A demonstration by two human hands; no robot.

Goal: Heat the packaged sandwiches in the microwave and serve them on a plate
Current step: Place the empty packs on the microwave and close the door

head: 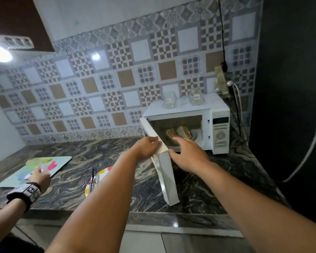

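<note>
My left hand (pixel 147 146) grips the white microwave door (pixel 164 167) edge; right hand (pixel 187 154) spread, reaching in — soft wrapped sandwiches (pixel 179 133), light, crushable — I'd lift by the ends.

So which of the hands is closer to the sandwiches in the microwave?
The right hand. It reaches past the open door toward the sandwiches, just in front of them. The left hand holds the door's top edge, further left.

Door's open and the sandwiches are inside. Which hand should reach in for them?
Right. The right hand is already open at the microwave mouth, just in front of the sandwiches. The left hand holds the top edge of the open door.
</note>
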